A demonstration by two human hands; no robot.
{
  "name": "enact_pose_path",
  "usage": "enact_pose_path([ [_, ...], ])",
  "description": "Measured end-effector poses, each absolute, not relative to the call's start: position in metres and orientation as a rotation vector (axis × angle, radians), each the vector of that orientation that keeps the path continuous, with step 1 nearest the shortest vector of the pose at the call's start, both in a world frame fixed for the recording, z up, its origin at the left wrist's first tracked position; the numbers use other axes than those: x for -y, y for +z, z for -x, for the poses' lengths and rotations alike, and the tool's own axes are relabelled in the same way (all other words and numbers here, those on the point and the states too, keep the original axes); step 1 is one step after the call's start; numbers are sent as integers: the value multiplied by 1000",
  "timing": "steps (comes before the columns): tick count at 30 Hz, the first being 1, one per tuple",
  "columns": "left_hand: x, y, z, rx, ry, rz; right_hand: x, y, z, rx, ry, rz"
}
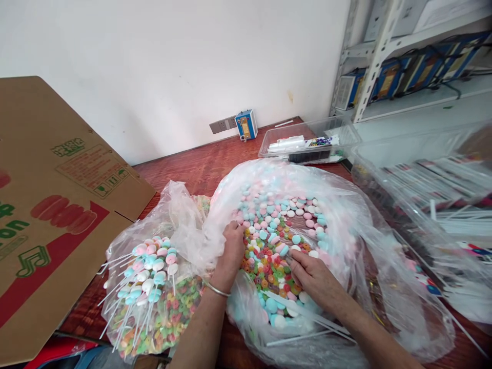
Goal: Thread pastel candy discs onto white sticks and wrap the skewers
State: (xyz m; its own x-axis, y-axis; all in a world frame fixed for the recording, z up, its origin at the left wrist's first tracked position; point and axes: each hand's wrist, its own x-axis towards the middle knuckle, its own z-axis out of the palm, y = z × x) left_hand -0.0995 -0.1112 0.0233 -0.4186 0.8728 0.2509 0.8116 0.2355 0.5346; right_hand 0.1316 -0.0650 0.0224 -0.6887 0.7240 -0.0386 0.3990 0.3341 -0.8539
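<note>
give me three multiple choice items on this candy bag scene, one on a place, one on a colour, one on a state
1. Where does the small blue box stand?
A. by the wall next to the socket
B. inside the large candy bag
C. on the cardboard box

2. What colour is the table?
A. white
B. reddish brown
C. green

3. How is the large candy bag in front of the person?
A. tied shut
B. open, with both hands in it
C. lying flat with nothing inside

Answers:
1. A, since it sits at the table's far edge against the wall beside the socket.
2. B, since the bare wood between the bags is reddish brown.
3. B, since the left hand and the right hand both rest among the pastel and ring-shaped candies inside its open mouth.
</note>
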Motion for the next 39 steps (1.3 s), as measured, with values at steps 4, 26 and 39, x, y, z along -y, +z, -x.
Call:
enact_pose_path([
  [4,112,25,89,-2392,1091,-1560,65,27,-132,2278,1268,989],
  [26,125,47,50,-1551,1570,-726,71,20,-129,2288,1277,937],
  [39,103,53,-19,-983,1823,-126,88,17,-121,2340,1075,938],
])
